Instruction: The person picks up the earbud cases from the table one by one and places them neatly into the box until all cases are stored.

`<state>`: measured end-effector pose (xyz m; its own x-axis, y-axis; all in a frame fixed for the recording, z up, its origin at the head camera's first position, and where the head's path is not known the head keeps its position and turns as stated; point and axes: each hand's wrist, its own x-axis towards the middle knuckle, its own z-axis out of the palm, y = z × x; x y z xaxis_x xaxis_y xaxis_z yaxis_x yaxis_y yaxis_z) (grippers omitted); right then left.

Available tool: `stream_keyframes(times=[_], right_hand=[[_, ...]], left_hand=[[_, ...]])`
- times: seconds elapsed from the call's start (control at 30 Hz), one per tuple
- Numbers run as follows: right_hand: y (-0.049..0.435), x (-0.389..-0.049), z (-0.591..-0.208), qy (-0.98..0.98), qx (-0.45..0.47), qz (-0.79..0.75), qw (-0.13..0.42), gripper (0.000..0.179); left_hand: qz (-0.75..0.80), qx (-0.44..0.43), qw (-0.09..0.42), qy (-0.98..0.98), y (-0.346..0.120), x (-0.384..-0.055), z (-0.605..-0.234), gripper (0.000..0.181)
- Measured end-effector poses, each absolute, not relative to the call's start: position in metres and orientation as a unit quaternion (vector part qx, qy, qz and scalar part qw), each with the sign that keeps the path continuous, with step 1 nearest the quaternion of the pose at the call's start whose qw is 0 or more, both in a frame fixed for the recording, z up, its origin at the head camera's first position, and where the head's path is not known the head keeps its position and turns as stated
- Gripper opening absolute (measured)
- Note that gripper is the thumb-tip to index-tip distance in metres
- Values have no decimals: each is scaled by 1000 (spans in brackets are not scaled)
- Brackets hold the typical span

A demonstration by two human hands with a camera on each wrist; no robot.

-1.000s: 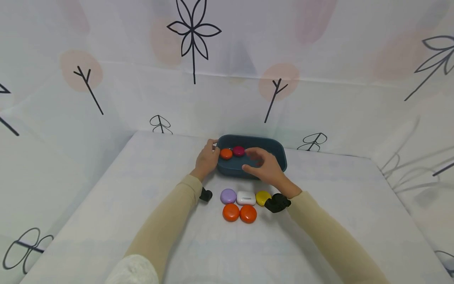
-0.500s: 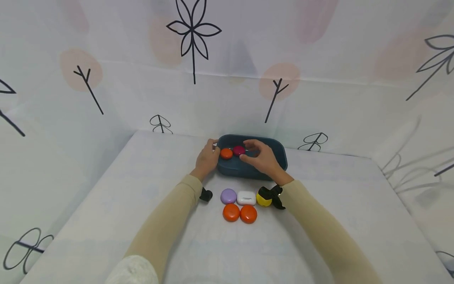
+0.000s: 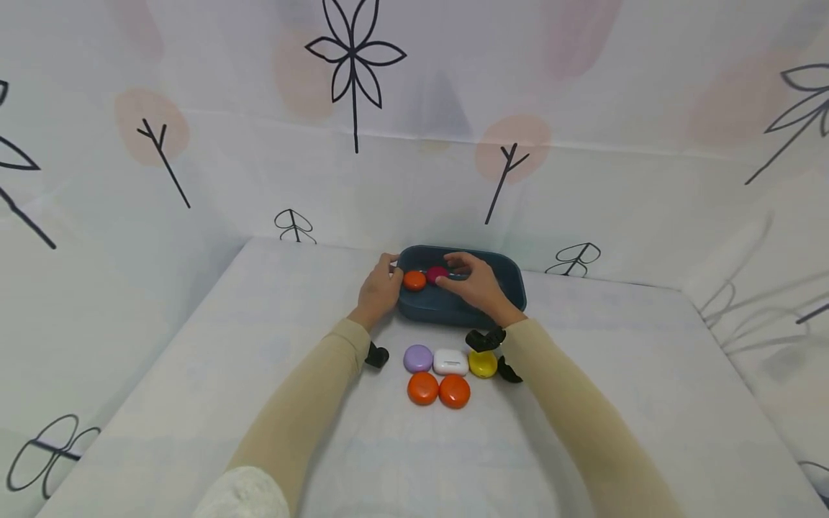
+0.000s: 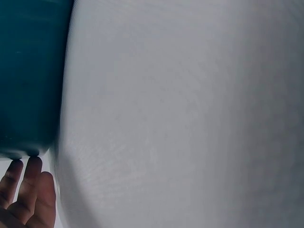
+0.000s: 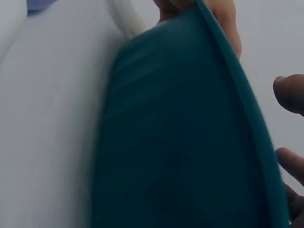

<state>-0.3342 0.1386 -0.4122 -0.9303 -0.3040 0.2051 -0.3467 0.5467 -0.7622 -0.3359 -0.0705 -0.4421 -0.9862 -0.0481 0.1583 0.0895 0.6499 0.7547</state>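
My left hand (image 3: 378,291) grips the left end of a dark teal plastic bin (image 3: 430,314); its fingertips (image 4: 33,164) meet the bin's end wall in the left wrist view. Inside the bin, at the left, lie a glossy orange rounded disc (image 3: 414,280) and a crimson one (image 3: 437,274) side by side. My right hand (image 3: 482,285) reaches over the front rim with thumb and fingers curved apart. Its thumb tip is close to the crimson disc; whether they touch I cannot tell. In the right wrist view a gap shows between thumb (image 5: 289,92) and fingers.
In front of the bin, a lilac disc (image 3: 418,358), a white rounded case (image 3: 450,362) and a yellow disc (image 3: 482,364) form a row. Below them sit two orange discs (image 3: 423,388). A patterned cloth wall (image 3: 414,187) rises right behind the bin.
My right hand has shifted left and slightly away from me inside the bin, nearer the crimson disc. The left hand and the bin have stayed in place.
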Motion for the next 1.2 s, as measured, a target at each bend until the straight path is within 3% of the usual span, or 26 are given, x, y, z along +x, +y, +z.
stream_keyframes(times=[0.8,1.2], right_hand=[[118,-359,-425,-917,124,379,22,59],[117,-361,-427,-944,102,314,-12,54]], left_hand=[[-413,-7,80,-907,-70,-334,-439,38],[-416,-14,82,-906,-71,-334,-441,39]])
